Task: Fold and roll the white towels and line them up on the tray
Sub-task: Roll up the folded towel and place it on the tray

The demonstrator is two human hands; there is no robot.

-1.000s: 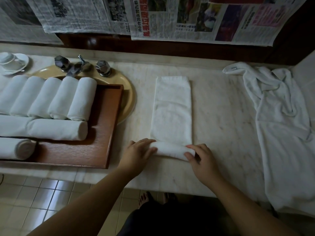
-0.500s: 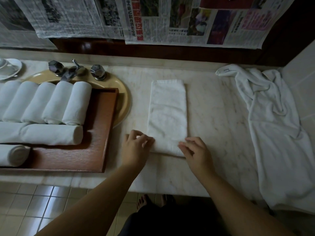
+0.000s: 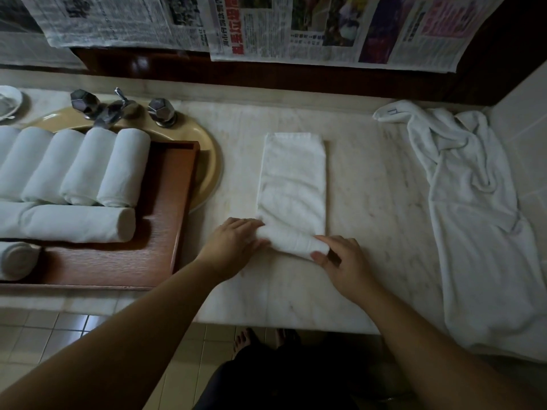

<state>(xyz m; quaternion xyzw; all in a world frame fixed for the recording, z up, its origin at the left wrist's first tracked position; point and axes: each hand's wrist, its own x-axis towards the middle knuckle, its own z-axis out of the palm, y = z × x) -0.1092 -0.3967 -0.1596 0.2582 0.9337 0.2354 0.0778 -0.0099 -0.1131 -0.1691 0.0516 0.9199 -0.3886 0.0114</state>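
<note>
White terry cloth, folded into a long narrow strip point(image 3: 293, 184), lies flat on the pale marble desk point(image 3: 370, 202), its near end wound into a short roll point(image 3: 291, 242) lying crosswise. The left hand point(image 3: 233, 247) rests at the roll's left end, fingers point(image 3: 251, 229) held together and curved over the cloth; the right hand point(image 3: 340, 264) holds the right end, its forefinger laid along the top of the roll and its thumb point(image 3: 318, 257) against the near side, so that the end is pinched between them. To the left, a reddish wooden tray point(image 3: 165, 220) sits partly over a tan oval basin point(image 3: 207, 161). On the tray, five rolled towels point(image 3: 77, 167) stand side by side in a row, touching; a longer roll point(image 3: 80, 223) lies crosswise just in front of them, and another roll point(image 3: 16, 260) lies at the tray's near left, cut by the frame edge. Chrome taps point(image 3: 118, 109) stand behind the basin, with a white saucer point(image 3: 10, 100) at far left. A loose white towel point(image 3: 479, 214) is draped over the desk's right side, well apart from the strip. Newspaper sheets point(image 3: 296, 28) hang on the dark wall above.
</note>
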